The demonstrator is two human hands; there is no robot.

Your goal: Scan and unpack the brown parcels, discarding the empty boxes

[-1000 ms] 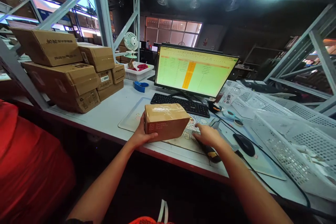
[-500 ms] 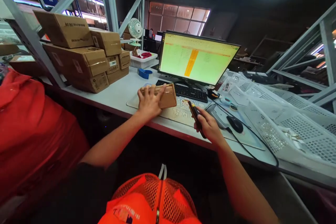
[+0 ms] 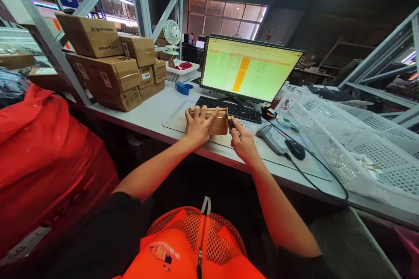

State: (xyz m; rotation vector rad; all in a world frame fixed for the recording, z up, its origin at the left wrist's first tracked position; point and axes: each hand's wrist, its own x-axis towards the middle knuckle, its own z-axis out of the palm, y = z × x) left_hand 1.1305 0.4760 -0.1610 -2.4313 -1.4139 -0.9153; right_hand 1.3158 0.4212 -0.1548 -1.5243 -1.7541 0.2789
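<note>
A small brown cardboard box rests on the desk mat in front of the keyboard. My left hand grips it from the left, fingers spread over its top. In my right hand is a black and yellow utility knife, its tip at the box's upper right corner. Whether the blade touches or cuts the cardboard is too small to tell. Just right of my right hand lies a grey barcode scanner, with a black mouse beyond it.
Stacked cartons stand at the left of the desk, near a blue tape dispenser. Behind the keyboard is a lit monitor. White perforated baskets fill the right side, and a cable loops over the front edge. A red bag bulges at the left.
My right hand has moved left and up, bringing the knife to the box's right end. The box has been turned squarer to the desk, still under my left hand.
</note>
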